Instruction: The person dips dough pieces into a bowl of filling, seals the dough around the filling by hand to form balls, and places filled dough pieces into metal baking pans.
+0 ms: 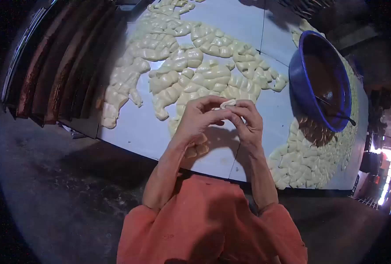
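Between the fingertips of both hands is a small piece of pale dough [227, 104]. My left hand [203, 115] pinches it from one side, thumb and fingers closed. From the other side my right hand [247, 122] grips the same piece, its fingers curled. Just beyond the hands, many flat pale dough pieces [208, 78] lie close together on the white tabletop [138, 143]. A few more dough pieces [197, 147] sit beside my left wrist, partly hidden by it.
On the right stands a blue basin [295, 81] of brown filling [323, 77], with a dark handle [343, 116] leaning over its rim. Smaller shaped dough pieces [303, 160] crowd the table's right part. Dark, rusty-edged trays [59, 66] are stacked upright at the left.
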Available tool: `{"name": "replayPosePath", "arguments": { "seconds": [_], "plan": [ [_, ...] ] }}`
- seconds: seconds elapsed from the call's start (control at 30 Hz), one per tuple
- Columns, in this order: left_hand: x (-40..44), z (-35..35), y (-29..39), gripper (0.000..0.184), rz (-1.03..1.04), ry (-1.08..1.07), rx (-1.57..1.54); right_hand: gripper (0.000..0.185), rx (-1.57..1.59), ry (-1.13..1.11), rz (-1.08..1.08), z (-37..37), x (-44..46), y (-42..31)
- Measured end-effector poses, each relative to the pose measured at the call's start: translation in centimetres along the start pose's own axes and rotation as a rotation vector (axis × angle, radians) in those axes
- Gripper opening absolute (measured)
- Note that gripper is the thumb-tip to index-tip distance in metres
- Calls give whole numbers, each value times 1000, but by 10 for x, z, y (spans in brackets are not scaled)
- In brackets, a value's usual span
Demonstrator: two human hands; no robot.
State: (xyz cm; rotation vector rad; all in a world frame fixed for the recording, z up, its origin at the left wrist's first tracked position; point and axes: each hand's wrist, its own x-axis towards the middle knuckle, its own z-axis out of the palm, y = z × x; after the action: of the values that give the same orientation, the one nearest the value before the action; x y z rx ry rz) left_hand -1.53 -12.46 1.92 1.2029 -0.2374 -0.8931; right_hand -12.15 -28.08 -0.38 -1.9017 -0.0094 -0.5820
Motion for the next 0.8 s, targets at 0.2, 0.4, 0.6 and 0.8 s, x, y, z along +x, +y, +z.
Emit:
{"name": "replayPosePath", "arguments": {
  "seconds": [0.2,0.4,0.6,0.8],
  "plan": [
    [-5,5,-7,22,75,32,27,24,77,292,72,33,-6,-4],
    [-28,16,-6,26,100,57,84,14,-88,343,-10,33,-8,3],
    [-37,0,-19,28,4,169,180,17,-167,79,87,23,-9,-35],
    [-68,-22,-32,53,211,144,572,21,40,-104,488,-6,-44,-34]
  ]
}}
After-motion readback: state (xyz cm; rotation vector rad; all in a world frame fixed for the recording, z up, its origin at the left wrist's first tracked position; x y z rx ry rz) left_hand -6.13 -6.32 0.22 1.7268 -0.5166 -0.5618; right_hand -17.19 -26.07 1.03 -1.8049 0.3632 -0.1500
